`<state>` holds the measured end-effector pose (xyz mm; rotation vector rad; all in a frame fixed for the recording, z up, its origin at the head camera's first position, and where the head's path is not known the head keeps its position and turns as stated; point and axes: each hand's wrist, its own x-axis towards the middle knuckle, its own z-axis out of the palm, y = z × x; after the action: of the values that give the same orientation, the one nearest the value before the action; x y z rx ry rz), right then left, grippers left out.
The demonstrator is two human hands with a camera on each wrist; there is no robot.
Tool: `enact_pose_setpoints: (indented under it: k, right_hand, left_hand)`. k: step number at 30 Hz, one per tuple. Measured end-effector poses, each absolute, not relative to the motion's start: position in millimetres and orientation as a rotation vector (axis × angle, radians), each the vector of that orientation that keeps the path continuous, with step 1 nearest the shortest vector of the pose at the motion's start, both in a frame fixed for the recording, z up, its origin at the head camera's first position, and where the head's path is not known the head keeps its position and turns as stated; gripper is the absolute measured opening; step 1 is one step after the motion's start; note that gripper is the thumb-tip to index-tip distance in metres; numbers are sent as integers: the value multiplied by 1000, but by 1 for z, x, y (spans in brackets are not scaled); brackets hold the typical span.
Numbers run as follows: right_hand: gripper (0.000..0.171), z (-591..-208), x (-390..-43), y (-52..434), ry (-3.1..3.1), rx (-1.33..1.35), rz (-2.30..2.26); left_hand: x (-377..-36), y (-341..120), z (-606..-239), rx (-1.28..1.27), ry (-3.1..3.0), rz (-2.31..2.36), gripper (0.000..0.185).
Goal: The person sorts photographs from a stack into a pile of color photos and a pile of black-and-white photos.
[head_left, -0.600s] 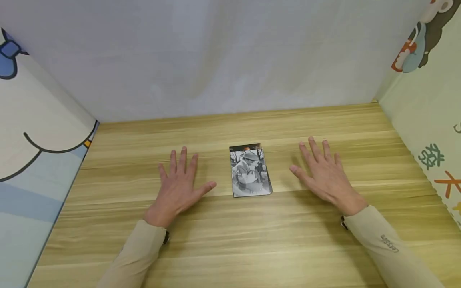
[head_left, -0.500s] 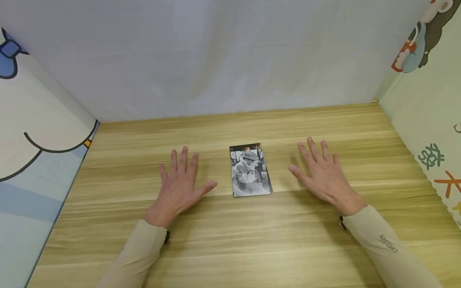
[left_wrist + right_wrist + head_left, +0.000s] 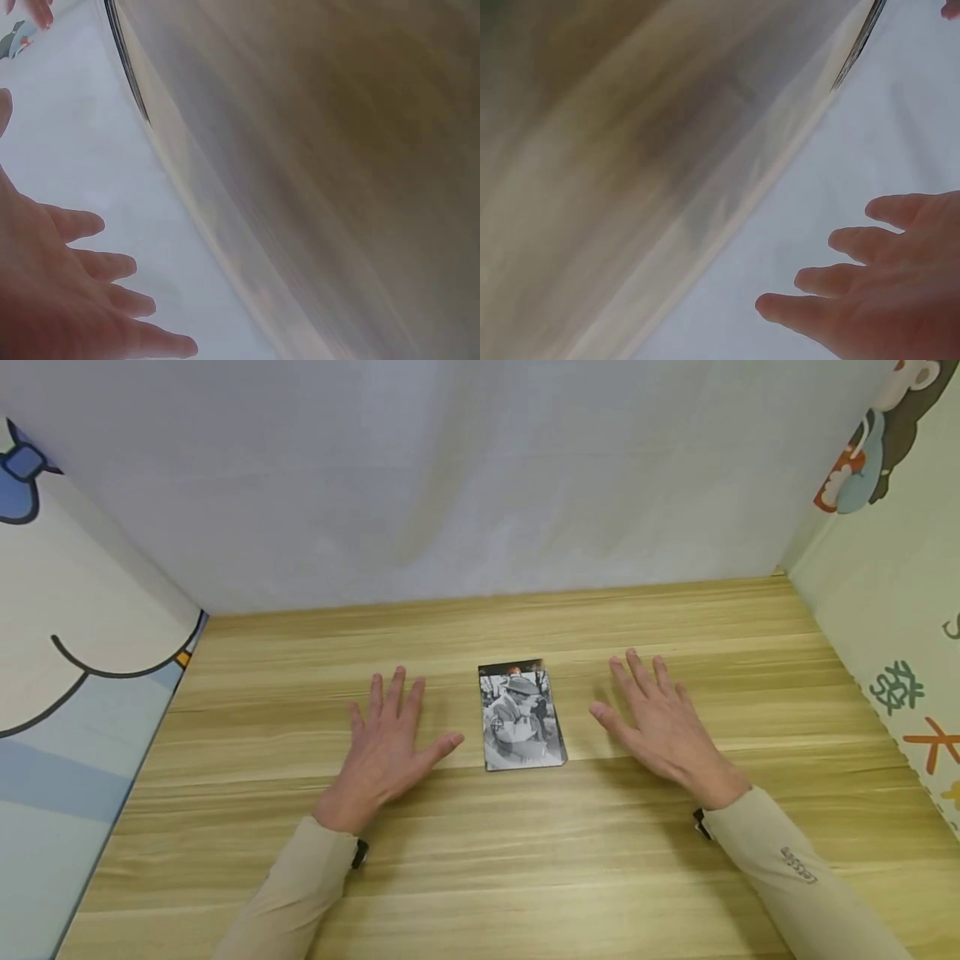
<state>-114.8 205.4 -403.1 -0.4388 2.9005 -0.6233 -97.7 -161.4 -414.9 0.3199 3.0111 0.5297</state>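
Head view, read from left to right. At the far left stands a cartoon-printed side panel [image 3: 75,635], meeting the wooden table [image 3: 480,860] along its left edge. The left hand [image 3: 386,739] lies palm down with fingers straight and spread, grasping nothing; its thumb tip points toward the photo card [image 3: 521,716] and stops just short of it. The card, a black-and-white portrait with a sliver of orange at its top edge (possibly a second card beneath; this cannot be told), lies flat at the table's middle, between the two hands and touched by neither. The right hand [image 3: 660,727] is likewise flat and released, its thumb near the card's right edge. A second printed panel [image 3: 885,610] closes the right side, and a plain white backdrop [image 3: 480,485] closes the rear.

Risk, as a judgement: the card lies flush on smooth wood, so fingertips may slide it rather than lift it, and a push from one side alone could skew it or separate whatever lies under it.

Room: open tabletop lies on all sides of the card, widest toward the viewer; the panels are well apart from both hands. The wrist views are blurred and show only straight fingers [image 3: 90,225] above the surface.
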Motion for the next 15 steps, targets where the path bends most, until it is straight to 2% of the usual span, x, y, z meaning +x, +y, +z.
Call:
enact_pose_setpoints:
  k: [15]
  right_hand:
    - [84, -399, -118, 194, 2840, -453, -768]
  left_hand:
    - [-100, -143, -410, 348, 2957, 722, 96]
